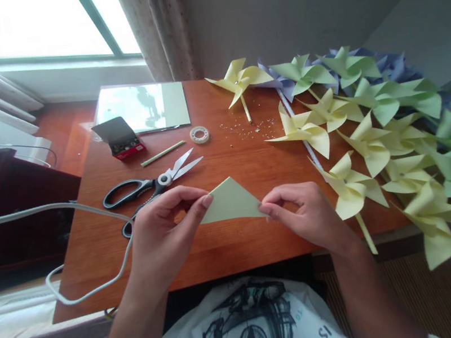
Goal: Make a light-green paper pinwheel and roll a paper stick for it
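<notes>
A pale green sheet of paper (231, 202), showing as a triangle with its peak pointing away from me, is held above the front of the table. My left hand (169, 223) pinches its left corner between thumb and fingers. At the right corner, my right hand (300, 208) grips it the same way. Just beyond my left hand lie black-handled scissors (163, 180) with their blades spread apart. Part of the lower handle is hidden behind that hand.
Many yellow, green and purple paper pinwheels (345, 184) cover the table's right side. Farther back are a tape roll (199, 134), a rolled paper stick (163, 153), an opened small box (125, 145) and a shiny-covered pack (175, 105). A white cable (100, 294) loops at left.
</notes>
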### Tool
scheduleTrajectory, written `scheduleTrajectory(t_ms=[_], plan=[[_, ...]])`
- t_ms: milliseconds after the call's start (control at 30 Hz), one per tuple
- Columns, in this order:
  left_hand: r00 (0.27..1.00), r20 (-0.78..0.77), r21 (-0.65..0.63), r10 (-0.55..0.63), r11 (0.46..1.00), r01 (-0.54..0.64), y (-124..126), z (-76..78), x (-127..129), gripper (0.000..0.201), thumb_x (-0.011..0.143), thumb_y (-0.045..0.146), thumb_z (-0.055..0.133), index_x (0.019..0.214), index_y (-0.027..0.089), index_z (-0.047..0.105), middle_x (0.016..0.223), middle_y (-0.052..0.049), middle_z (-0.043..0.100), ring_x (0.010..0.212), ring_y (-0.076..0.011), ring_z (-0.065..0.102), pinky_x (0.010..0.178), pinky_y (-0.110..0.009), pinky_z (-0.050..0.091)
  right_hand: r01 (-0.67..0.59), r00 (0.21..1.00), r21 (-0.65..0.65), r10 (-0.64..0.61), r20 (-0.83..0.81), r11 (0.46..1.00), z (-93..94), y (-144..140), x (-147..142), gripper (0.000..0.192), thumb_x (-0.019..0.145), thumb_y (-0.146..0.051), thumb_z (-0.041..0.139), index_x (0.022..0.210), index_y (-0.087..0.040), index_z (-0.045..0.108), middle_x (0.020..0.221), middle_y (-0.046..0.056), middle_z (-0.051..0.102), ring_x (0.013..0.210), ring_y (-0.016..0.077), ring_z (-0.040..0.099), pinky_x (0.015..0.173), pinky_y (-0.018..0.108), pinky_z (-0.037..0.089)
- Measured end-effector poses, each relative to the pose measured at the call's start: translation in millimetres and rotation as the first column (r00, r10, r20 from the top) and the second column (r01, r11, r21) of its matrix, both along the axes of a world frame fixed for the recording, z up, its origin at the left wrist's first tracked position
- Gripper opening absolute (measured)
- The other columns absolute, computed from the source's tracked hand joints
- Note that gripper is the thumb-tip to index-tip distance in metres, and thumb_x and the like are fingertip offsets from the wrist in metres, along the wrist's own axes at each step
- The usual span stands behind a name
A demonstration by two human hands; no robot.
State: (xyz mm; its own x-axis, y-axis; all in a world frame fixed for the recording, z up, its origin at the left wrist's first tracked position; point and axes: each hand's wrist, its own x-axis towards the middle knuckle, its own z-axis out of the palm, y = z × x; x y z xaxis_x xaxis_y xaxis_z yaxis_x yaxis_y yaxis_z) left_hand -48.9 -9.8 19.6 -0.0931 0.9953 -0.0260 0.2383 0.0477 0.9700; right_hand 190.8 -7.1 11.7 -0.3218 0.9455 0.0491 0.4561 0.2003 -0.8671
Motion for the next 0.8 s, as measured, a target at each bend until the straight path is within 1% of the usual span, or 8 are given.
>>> scheduleTrajectory(t_ms=[100, 200, 300, 400, 500, 633, 700, 800], plan=[[0.999, 0.031, -0.004, 0.015, 1.0, -0.015, 2, -1.5, 1, 0.014, 0.081, 0.032, 0.08, 0.079, 0.019, 0.077, 0.075, -0.001, 0.072, 0.068, -0.0143, 0.062, 0.061, -0.022, 0.048, 0.031, 0.999, 0.016, -0.031, 0.021, 0.999, -1.3, 1, 0, 0.022, 0.096, -0.03, 0.066, 0.076, -0.02, 0.07, 0.067, -0.001, 0.071, 0.063, 0.0158, 0.065, 0.062, 0.027, 0.048], [1.0, 0.029, -0.021, 0.0, 1.0, 0.001, 4, -3.2, 2, 0.015, 0.08, 0.033, 0.08, 0.081, 0.018, 0.078, 0.075, -0.002, 0.073, 0.067, -0.0145, 0.062, 0.06, -0.023, 0.047, -0.013, 0.999, 0.069, 0.01, 0.048, 0.997, -4.1, 1, 0, 0.021, 0.098, -0.029, 0.064, 0.079, -0.021, 0.069, 0.073, 0.0, 0.072, 0.066, 0.0159, 0.065, 0.065, 0.027, 0.049], [0.997, -0.039, -0.043, -0.062, 0.997, 0.06, 7, -5.7, -3, 0.017, 0.081, 0.035, 0.08, 0.081, 0.018, 0.077, 0.073, -0.002, 0.072, 0.066, -0.0153, 0.062, 0.06, -0.024, 0.047, -0.06, 0.997, 0.087, 0.056, 0.048, 0.994, -7.7, 0, 2, 0.018, 0.098, -0.029, 0.063, 0.084, -0.022, 0.07, 0.08, 0.001, 0.075, 0.071, 0.0161, 0.068, 0.069, 0.027, 0.05], [0.984, -0.136, -0.007, -0.112, 0.994, 0.112, 12, -10.4, -15, 0.017, 0.085, 0.035, 0.074, 0.083, 0.019, 0.074, 0.077, -0.002, 0.072, 0.069, -0.017, 0.064, 0.062, -0.025, 0.048, -0.027, 0.998, 0.069, 0.023, 0.064, 0.997, -11.7, -2, 4, 0.019, 0.098, -0.034, 0.064, 0.086, -0.022, 0.072, 0.083, 0.002, 0.077, 0.071, 0.0171, 0.069, 0.067, 0.028, 0.05], [0.943, -0.332, 0.16, -0.011, 0.985, 0.068, 20, -16.6, -31, 0.009, 0.09, 0.031, 0.067, 0.089, 0.022, 0.071, 0.101, -0.005, 0.075, 0.095, -0.0224, 0.069, 0.086, -0.031, 0.051, 0.035, 0.991, 0.074, -0.044, 0.126, 0.997, -16.2, -5, 6, 0.014, 0.097, -0.031, 0.064, 0.092, -0.022, 0.072, 0.088, 0.003, 0.078, 0.073, 0.0185, 0.07, 0.066, 0.029, 0.05], [0.85, -0.526, 0.208, 0.035, 0.974, 0.088, 26, -24.6, -47, 0.008, 0.089, 0.03, 0.066, 0.085, 0.024, 0.068, 0.118, -0.008, 0.075, 0.115, -0.029, 0.067, 0.103, -0.041, 0.045, 0.036, 0.985, 0.076, -0.049, 0.167, 0.996, -21.7, -10, 7, 0.01, 0.097, -0.022, 0.062, 0.095, -0.022, 0.072, 0.095, 0.005, 0.079, 0.083, 0.0206, 0.073, 0.074, 0.031, 0.053], [0.855, -0.518, 0.167, 0.024, 0.983, 0.074, 26, -28.0, -50, 0.01, 0.09, 0.032, 0.065, 0.085, 0.024, 0.067, 0.122, -0.009, 0.075, 0.117, -0.0301, 0.066, 0.105, -0.045, 0.043, 0.029, 0.985, 0.067, -0.04, 0.168, 0.997, -23.3, -12, 6, 0.011, 0.098, -0.021, 0.061, 0.095, -0.022, 0.071, 0.095, 0.005, 0.078, 0.085, 0.021, 0.073, 0.077, 0.032, 0.053], [0.919, -0.394, 0.101, 0.031, 0.995, 0.009, 21, -30.6, -47, 0.013, 0.09, 0.036, 0.066, 0.086, 0.023, 0.068, 0.128, -0.01, 0.073, 0.119, -0.031, 0.065, 0.105, -0.047, 0.042, 0.014, 0.983, 0.055, -0.023, 0.183, 0.998, -24.4, -15, 5, 0.012, 0.098, -0.02, 0.059, 0.096, -0.023, 0.071, 0.094, 0.004, 0.077, 0.084, 0.021, 0.072, 0.078, 0.033, 0.053]])
